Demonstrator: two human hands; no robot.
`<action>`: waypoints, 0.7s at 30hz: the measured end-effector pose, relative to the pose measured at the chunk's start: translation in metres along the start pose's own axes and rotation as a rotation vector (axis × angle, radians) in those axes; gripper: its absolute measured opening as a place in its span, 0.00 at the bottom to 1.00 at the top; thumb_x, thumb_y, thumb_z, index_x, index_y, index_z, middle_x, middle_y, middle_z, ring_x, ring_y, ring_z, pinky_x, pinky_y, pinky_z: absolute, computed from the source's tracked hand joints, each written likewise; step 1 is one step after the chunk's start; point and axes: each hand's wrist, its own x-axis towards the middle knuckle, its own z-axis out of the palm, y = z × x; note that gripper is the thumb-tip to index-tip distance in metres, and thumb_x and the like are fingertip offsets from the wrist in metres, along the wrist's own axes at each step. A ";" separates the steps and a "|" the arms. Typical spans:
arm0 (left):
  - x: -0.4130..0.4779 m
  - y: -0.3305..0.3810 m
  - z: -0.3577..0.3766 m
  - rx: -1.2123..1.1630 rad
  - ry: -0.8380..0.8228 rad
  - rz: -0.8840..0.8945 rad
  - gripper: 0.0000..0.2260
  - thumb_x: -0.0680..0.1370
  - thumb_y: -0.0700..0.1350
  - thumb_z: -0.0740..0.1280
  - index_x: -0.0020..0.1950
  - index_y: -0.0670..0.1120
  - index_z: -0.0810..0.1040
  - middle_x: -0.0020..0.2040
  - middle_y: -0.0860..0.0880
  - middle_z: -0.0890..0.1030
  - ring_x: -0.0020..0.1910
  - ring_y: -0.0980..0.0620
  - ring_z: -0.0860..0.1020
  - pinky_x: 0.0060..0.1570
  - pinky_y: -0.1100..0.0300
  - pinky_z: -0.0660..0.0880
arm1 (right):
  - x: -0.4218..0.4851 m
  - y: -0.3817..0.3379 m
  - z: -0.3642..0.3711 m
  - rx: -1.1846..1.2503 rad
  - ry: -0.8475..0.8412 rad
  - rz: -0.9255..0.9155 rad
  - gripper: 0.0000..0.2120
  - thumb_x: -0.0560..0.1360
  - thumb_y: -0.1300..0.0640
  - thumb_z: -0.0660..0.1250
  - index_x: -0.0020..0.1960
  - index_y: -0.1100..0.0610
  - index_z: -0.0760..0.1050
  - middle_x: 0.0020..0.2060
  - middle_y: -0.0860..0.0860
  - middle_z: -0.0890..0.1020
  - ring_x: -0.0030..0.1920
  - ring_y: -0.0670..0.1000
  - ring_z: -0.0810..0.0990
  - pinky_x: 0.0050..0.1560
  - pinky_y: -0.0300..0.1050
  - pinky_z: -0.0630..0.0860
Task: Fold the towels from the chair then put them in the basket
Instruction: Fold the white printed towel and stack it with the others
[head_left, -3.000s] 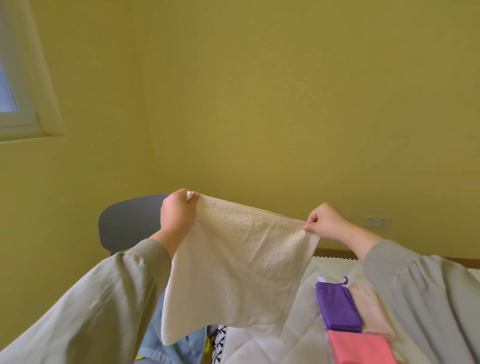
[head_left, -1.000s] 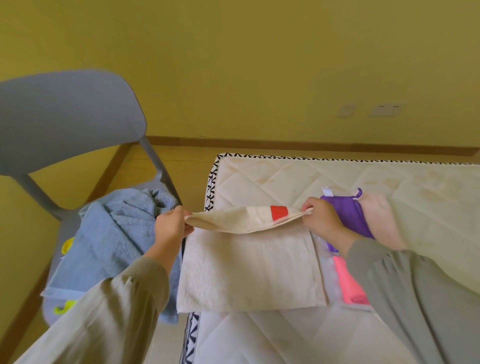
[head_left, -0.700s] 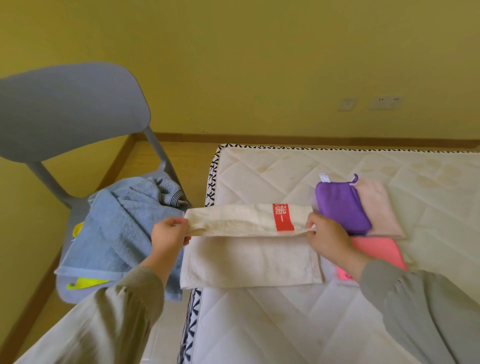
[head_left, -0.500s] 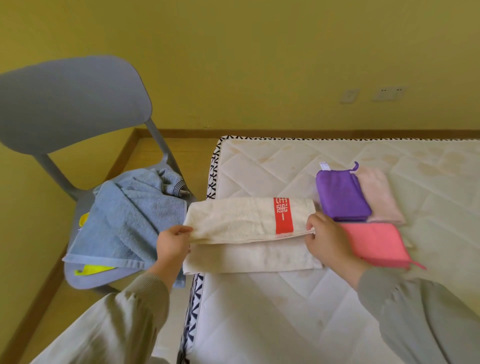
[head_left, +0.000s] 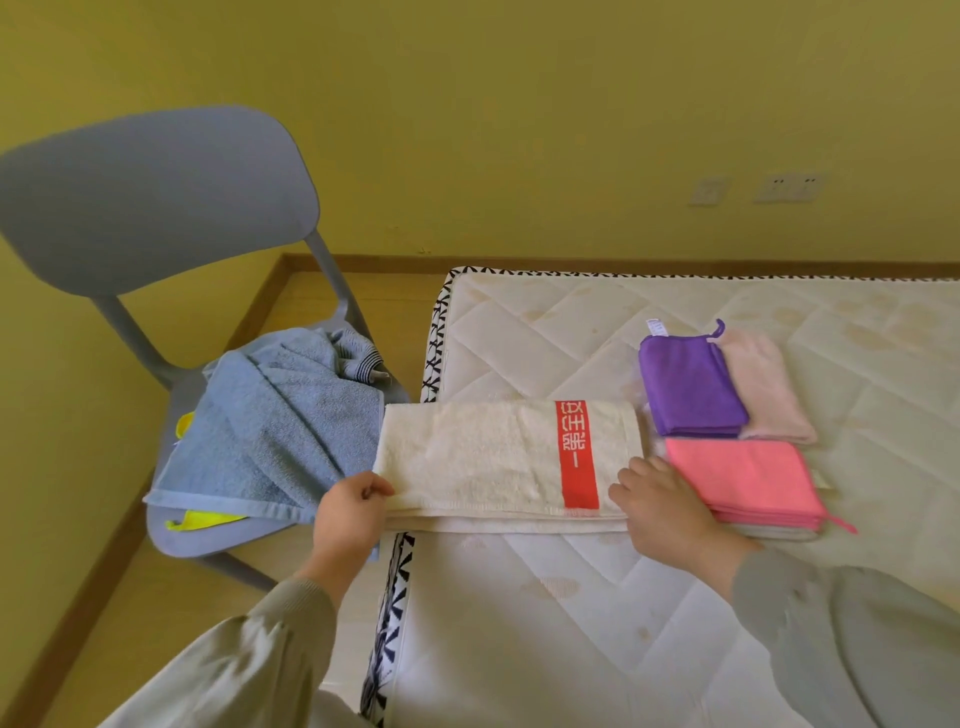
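cream towel (head_left: 483, 457) | was held up | now folded flat on mattress (head_left: 545, 639)

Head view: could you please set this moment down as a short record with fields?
Being folded: cream towel, doubled over on the mattress, red band near its right end
Left hand: pinches the towel's near left corner
Right hand: holds its near right corner
Folded already: purple cloth, pale pink cloth, coral cloth, all right of the towel
On chair: blue towel over a yellow cloth
Basket: not in view
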 end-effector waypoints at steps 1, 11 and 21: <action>-0.002 -0.003 0.002 0.042 -0.012 -0.006 0.15 0.75 0.34 0.57 0.41 0.51 0.79 0.34 0.47 0.79 0.28 0.50 0.72 0.30 0.62 0.67 | 0.001 -0.001 -0.001 -0.011 -0.014 -0.025 0.14 0.44 0.63 0.73 0.26 0.53 0.73 0.26 0.48 0.72 0.31 0.51 0.74 0.35 0.43 0.72; -0.010 -0.002 0.012 0.384 0.010 0.014 0.11 0.74 0.36 0.55 0.41 0.47 0.74 0.38 0.48 0.77 0.36 0.50 0.73 0.32 0.58 0.68 | 0.021 -0.003 -0.008 -0.063 -0.521 -0.130 0.14 0.71 0.59 0.58 0.54 0.56 0.76 0.51 0.53 0.78 0.56 0.56 0.72 0.58 0.49 0.64; 0.004 0.037 0.067 0.687 -0.082 0.468 0.25 0.81 0.49 0.50 0.78 0.52 0.48 0.79 0.48 0.43 0.77 0.45 0.42 0.73 0.46 0.43 | 0.084 -0.027 -0.005 0.355 -0.263 0.250 0.23 0.81 0.49 0.50 0.75 0.54 0.58 0.76 0.56 0.54 0.76 0.56 0.52 0.74 0.54 0.49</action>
